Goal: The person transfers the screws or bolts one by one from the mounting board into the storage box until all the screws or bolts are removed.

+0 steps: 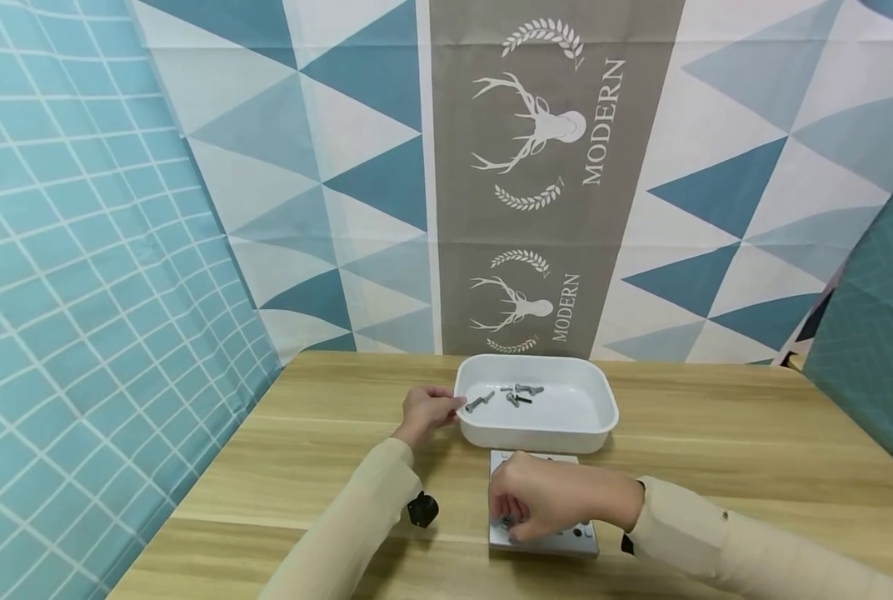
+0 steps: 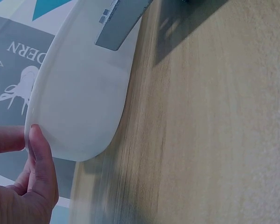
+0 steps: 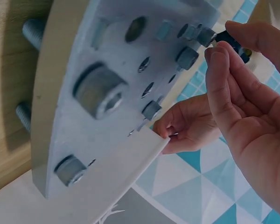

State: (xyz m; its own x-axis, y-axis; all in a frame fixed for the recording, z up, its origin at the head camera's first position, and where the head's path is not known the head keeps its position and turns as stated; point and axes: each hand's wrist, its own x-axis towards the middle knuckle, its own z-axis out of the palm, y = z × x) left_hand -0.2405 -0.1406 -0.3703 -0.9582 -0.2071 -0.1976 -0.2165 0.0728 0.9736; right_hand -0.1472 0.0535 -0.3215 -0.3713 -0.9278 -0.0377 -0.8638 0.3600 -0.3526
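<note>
At its left end the white plastic tray (image 1: pixel 540 439) is pinched by my left hand (image 1: pixel 427 410), with thumb and fingers on either side of the rim in the left wrist view. Inside the tray lie several loose bolts (image 1: pixel 517 398). My right hand (image 1: pixel 544 496) is over a metal plate (image 3: pixel 116 60) with holes, in front of the tray. Its curled thumb and fingers are around the head of a bolt (image 3: pixel 205 36) at the plate's corner. Other socket-head bolts (image 3: pixel 100 91) stand in the plate, and threaded ends (image 3: pixel 33 32) stick out beneath it.
The wooden table (image 1: pixel 341 392) carries the tray and plate. Patterned cloth (image 1: pixel 371 167) hangs behind, with a blue checked cloth (image 1: pixel 64 275) on the left and a green one (image 1: pixel 877 333) on the right. A small black device (image 1: pixel 422 509) is at my left wrist.
</note>
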